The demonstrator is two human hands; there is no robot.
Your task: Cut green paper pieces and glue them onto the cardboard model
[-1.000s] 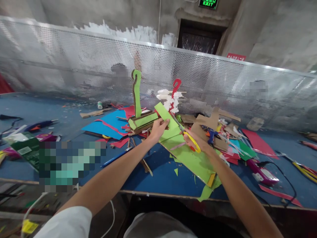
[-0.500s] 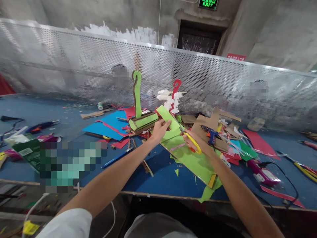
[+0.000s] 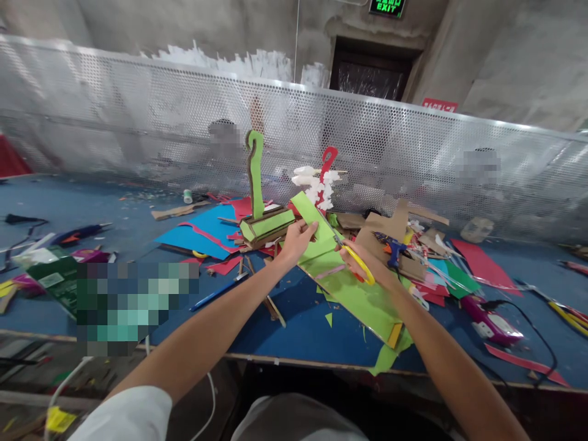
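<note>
My left hand (image 3: 296,240) pinches the upper part of a green paper strip (image 3: 316,229), lifting it off a long green sheet (image 3: 362,297) that lies slanted on the blue table (image 3: 285,324). My right hand (image 3: 362,266) is closed in the yellow handles of a pair of scissors (image 3: 353,257), whose blades point up-left into the green paper close to my left fingers. A cardboard model with a green hooked upright (image 3: 255,177) stands just behind my left hand.
Red, blue and brown paper scraps (image 3: 202,236) litter the table. Glue guns lie at the right (image 3: 489,321), behind the scissors (image 3: 390,248) and at the far left (image 3: 78,233). A perforated metal screen (image 3: 138,122) runs along the back. A red hook with white foam (image 3: 321,180) stands behind.
The scissor blades have worked further into the green paper, and my left hand has shifted slightly right along the strip. The view has barely moved.
</note>
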